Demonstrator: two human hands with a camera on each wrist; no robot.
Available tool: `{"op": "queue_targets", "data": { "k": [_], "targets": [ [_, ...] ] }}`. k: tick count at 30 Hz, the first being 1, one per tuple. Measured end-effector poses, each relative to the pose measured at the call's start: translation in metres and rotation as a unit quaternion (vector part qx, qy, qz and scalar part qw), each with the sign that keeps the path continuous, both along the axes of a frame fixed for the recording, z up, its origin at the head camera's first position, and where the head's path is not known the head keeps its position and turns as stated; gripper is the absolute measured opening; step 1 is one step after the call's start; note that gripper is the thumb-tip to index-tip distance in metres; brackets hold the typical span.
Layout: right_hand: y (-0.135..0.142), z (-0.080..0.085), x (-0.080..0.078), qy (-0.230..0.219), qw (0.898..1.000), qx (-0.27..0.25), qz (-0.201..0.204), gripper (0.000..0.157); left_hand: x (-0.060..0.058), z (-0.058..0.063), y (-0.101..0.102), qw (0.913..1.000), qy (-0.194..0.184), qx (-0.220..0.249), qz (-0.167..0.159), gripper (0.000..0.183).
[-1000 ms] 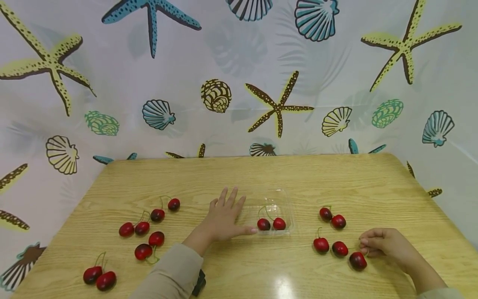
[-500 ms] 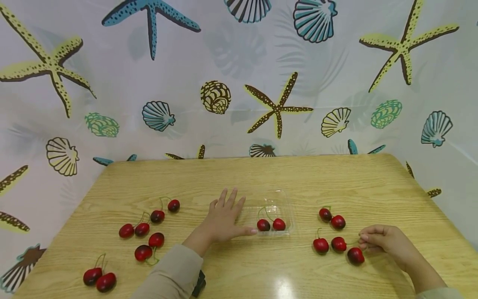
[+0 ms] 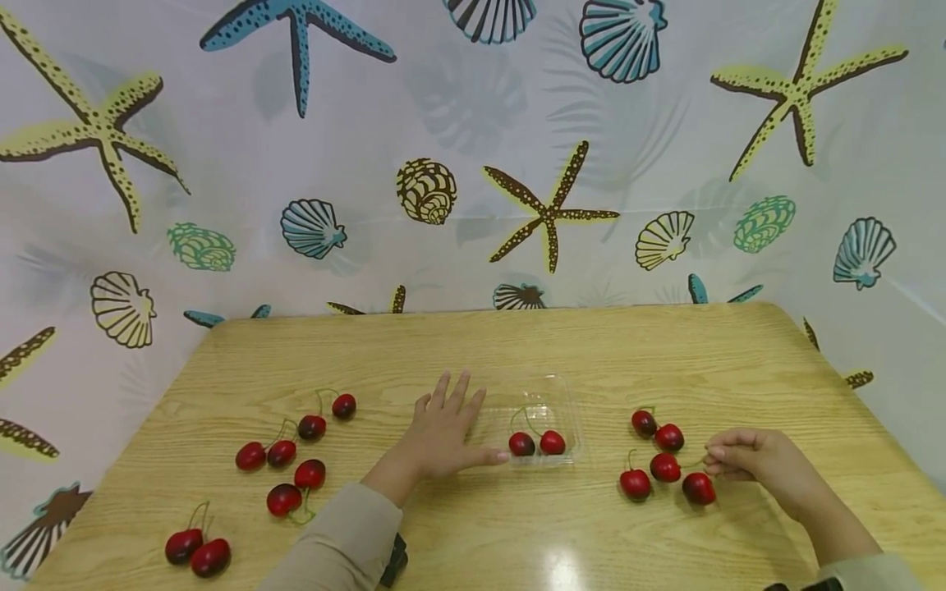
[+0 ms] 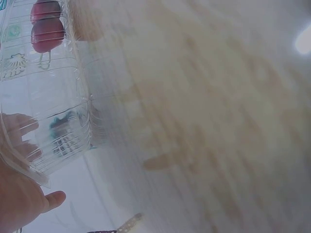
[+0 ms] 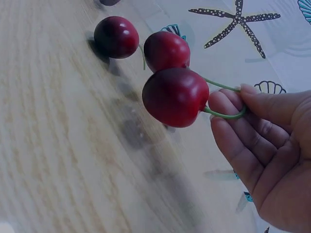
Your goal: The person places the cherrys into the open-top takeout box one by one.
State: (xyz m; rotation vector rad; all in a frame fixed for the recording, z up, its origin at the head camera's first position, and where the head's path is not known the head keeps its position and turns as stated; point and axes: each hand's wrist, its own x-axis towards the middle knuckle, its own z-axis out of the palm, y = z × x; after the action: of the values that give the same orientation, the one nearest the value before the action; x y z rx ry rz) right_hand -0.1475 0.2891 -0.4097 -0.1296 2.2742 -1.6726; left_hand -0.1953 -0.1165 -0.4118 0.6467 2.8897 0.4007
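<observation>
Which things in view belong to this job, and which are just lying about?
Likely the job's:
cherry pair, stems pinched by right hand
clear container, left hand at its side
two cherries inside
loose cherries

Only surroundings:
wooden table
patterned cloth behind

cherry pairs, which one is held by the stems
The pair just right of the lone cherry in the head view; its stems are pinched in the right-hand grip, while no other pair's stems are held.

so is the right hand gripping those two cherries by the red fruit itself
No, the right wrist view shows the right hand pinching the green stem of the two cherries instead.
</observation>
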Motion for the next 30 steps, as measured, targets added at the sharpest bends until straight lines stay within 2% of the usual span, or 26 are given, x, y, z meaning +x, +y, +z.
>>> {"op": "queue_targets", "data": {
  "k": [13, 23, 30],
  "targets": [
    [-0.016, 0.010, -0.008, 0.015, 1.000, -0.002, 0.000, 0.031, 0.001, 0.003, 0.000, 1.0000, -0.004, -0.002, 0.003, 0.094],
    [-0.033, 0.014, -0.015, 0.041, 0.998, -0.044, 0.006, 0.026, 0.001, 0.003, 0.000, 0.9999, -0.008, -0.009, 0.002, 0.096],
    [-0.043, 0.018, -0.018, 0.047, 0.997, -0.066, 0.000, 0.014, 0.001, 0.004, 0.000, 0.9999, -0.010, -0.009, 0.000, 0.096]
  ]
}}
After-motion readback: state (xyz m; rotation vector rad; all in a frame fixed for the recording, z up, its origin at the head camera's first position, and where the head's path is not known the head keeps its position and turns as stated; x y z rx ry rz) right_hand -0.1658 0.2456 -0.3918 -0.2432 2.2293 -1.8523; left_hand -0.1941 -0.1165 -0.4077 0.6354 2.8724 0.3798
